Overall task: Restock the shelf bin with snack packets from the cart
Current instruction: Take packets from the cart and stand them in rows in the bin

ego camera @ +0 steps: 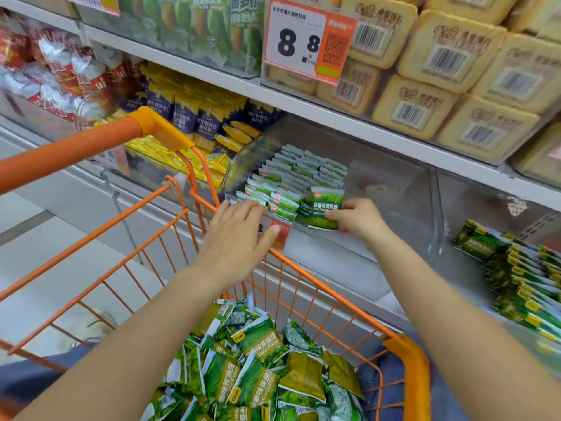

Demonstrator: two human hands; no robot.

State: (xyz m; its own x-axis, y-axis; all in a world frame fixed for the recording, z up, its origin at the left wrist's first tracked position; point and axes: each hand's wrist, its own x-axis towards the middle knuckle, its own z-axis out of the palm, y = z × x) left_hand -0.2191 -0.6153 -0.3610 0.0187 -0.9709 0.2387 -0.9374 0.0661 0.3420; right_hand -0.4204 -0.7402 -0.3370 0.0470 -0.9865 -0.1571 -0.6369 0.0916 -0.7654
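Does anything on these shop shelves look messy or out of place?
Mostly tidy. The small green snack packets stand in neat rows in the clear plastic shelf bin, filling only its left part. The darker green packets in the next bin to the right lie slumped in a slanted heap.

Bright, even store light falls from above my hands, leaving only soft shadows under my forearms. Around my right hand [359, 218], which pinches a green pea packet [326, 208], the clear bin wall [394, 183] shows pale glare. Up and left of my grip the red packets [60, 77] smear with blur, and the shelf edges [303, 104] bow with wide-angle distortion.
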